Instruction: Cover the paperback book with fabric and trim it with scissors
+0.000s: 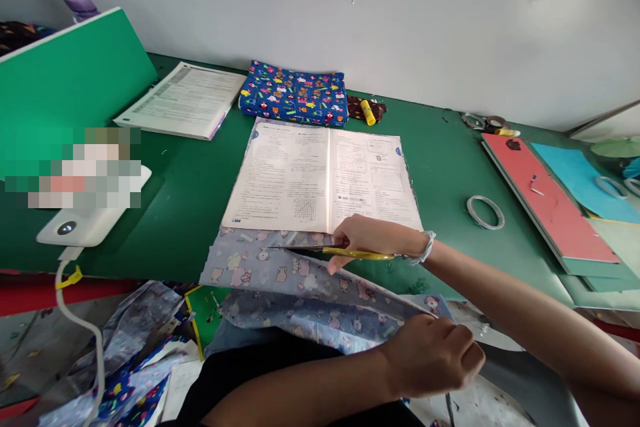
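An open workbook (280,180) lies on the green table, on top of grey-blue patterned paper (280,267) that sticks out along its near edge. My right hand (357,240) is just below the workbook's bottom edge, closed on yellow-handled scissors (357,254). The scissor blades point left into the patterned paper. Nearer to me, my left hand (437,353) is in a fist at the cut strip's right end and grips the paper. The strip hangs over the table's front edge, above my lap.
Behind the workbook sit a folded blue patterned cloth (295,93) and a glue stick (368,113). A tape roll (485,212) and red board (547,197) lie right. A white power bank (75,227) with a cable is left, near printed papers (183,100). Scraps litter the floor.
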### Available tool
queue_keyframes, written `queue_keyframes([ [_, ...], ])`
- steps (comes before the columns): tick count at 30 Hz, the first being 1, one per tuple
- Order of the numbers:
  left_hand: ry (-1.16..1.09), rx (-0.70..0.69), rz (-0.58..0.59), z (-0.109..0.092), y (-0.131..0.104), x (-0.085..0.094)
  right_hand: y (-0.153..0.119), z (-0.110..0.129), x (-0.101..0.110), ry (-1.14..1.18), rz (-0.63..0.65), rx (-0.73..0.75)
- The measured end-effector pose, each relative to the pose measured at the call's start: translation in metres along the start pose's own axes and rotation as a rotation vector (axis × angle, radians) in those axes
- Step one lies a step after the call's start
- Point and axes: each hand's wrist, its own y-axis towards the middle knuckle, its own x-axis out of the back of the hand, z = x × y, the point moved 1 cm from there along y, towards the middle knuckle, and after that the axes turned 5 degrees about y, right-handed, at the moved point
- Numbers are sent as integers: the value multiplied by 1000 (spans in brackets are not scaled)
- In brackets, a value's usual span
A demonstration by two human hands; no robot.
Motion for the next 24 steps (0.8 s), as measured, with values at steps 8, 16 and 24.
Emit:
queue_keyframes([
  [8,-39,42,-67,-1,-3,-2,-1,10,2,35,136,-7],
  [16,-36,32,-65,-3,-3,-1,7,15,3,-24,24,-7],
  [24,-48,42,-143,-2,-3,-4,12,19,7,-38,70,-11],
])
